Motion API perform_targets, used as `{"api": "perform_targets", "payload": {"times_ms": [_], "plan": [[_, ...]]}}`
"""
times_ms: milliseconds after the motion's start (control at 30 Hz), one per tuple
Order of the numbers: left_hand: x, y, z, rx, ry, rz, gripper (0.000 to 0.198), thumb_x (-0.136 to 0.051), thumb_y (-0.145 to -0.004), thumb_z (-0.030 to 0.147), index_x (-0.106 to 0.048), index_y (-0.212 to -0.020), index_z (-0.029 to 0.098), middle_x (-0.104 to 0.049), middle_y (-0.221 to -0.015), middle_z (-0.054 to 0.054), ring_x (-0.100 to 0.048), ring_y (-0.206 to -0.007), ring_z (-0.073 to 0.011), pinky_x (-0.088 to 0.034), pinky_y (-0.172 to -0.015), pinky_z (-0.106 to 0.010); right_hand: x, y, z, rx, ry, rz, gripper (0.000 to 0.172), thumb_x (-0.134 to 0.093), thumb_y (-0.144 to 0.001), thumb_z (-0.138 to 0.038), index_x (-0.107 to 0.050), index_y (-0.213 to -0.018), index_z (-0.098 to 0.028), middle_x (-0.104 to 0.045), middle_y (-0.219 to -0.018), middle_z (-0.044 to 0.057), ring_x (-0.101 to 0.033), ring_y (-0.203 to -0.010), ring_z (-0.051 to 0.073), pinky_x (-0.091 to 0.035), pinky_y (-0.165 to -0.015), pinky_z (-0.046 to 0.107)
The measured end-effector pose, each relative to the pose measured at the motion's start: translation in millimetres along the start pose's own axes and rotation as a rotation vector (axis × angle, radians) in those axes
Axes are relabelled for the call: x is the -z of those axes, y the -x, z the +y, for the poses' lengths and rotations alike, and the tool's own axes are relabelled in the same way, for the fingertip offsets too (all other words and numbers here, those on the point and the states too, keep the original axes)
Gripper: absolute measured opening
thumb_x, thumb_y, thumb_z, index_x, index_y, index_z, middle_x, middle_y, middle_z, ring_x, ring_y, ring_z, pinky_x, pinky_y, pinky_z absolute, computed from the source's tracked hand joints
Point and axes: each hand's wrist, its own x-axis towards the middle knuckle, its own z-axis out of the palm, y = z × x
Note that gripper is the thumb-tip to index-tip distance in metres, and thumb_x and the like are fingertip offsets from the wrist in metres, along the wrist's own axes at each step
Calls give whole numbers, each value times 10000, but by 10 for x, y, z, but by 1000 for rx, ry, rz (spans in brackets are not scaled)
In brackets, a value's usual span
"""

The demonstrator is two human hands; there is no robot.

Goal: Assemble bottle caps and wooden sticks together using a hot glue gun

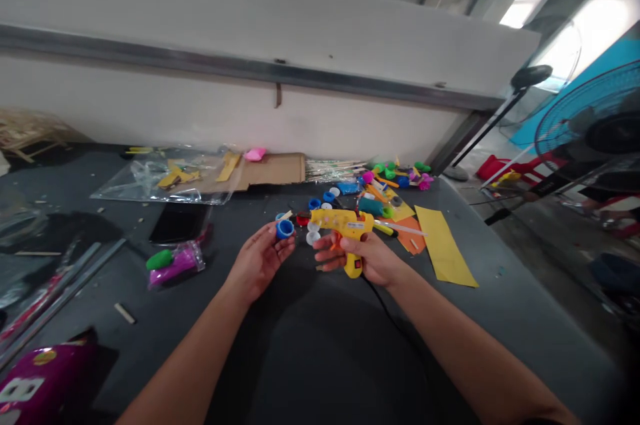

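My left hand is palm up with its fingers curled around a blue plastic bottle cap. My right hand grips a yellow hot glue gun by its body and handle, with a white glue stick jutting from the rear. A black power cord trails from the gun across the dark table. Just beyond my hands lie a white bottle cap, a red bottle cap and a second blue bottle cap.
Yellow card and orange card lie right of my hands. Colourful craft pieces, cardboard, a plastic bag, a dark tablet or phone and a pink packet cover the table's far side. A floor fan stands beyond the right edge.
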Motion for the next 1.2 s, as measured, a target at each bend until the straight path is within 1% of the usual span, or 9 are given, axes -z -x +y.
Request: {"api": "perform_targets", "payload": {"times_ms": [67, 133, 200, 267, 367, 467, 600, 800, 1200], "plan": [[7, -34, -7, -10, -10, 64, 150, -565, -803, 229, -602, -918, 140, -673, -784, -81, -622, -660, -123, -532, -651, -250, -6, -17, 49, -12, 54, 49, 295, -710, -689, -375, -600, -839, -146, -653, -830, 60, -631, -697, 154, -529, -666, 328], [16, -58, -16, -29, -20, 91, 145, -543, -819, 262, -598, -868, 137, -657, -726, -69, -596, -611, -110, -512, -596, -228, -27, -35, 96, -10, 141, 109, 273, -705, -690, -379, -609, -783, -140, -637, -740, 29, -589, -589, 107, -510, -584, 258], [23, -67, -29, -60, -43, 85, 177, -547, -818, 305, -591, -835, 134, -636, -677, -53, -568, -571, -102, -484, -550, -217, -56, -49, 137, -11, 251, 166, 270, -691, -696, -396, -609, -727, -139, -609, -672, 4, -536, -522, 76, -468, -510, 209], [27, -64, -44, -102, -82, 59, 215, -569, -802, 342, -590, -855, 135, -622, -663, -39, -551, -559, -101, -464, -530, -217, -80, -55, 174, -23, 370, 211, 289, -668, -707, -422, -602, -698, -140, -585, -623, -9, -498, -476, 62, -428, -461, 190], [35, -55, -64, -167, -141, 38, 291, -621, -754, 386, -590, -918, 149, -607, -685, -20, -545, -569, -107, -446, -518, -227, -76, -57, 234, -30, 541, 247, 313, -638, -726, -451, -596, -692, -143, -578, -599, -12, -467, -431, 50, -381, -428, 181], [56, -56, -71, -232, -187, 27, 332, -637, -731, 416, -598, -948, 167, -601, -753, -17, -538, -598, -109, -431, -512, -227, -36, -61, 292, -17, 646, 251, 324, -620, -738, -470, -587, -683, -153, -569, -583, -14, -467, -430, 56, -364, -425, 185], [81, -58, -64, -292, -271, 10, 315, -604, -764, 416, -609, -977, 184, -601, -844, -28, -523, -664, -109, -422, -536, -215, -4, -72, 333, -22, 685, 263, 323, -610, -738, -483, -586, -695, -164, -558, -571, -20, -465, -431, 64, -368, -425, 192], [83, -54, -58, -339, -336, -12, 299, -590, -783, 387, -605, -1016, 201, -580, -910, -31, -497, -717, -108, -431, -578, -208, -31, -81, 332, -27, 652, 285, 310, -619, -726, -473, -585, -743, -165, -561, -602, -16, -435, -424, 56, -354, -404, 187], [101, -66, -66, -381, -379, -27, 286, -575, -792, 376, -613, -1031, 225, -571, -928, -21, -486, -750, -109, -423, -608, -209, -68, -85, 298, -7, 706, 303, 285, -610, -736, -437, -531, -634, -183, -462, -469, -49, -407, -403, 69, -344, -404, 202]]}}
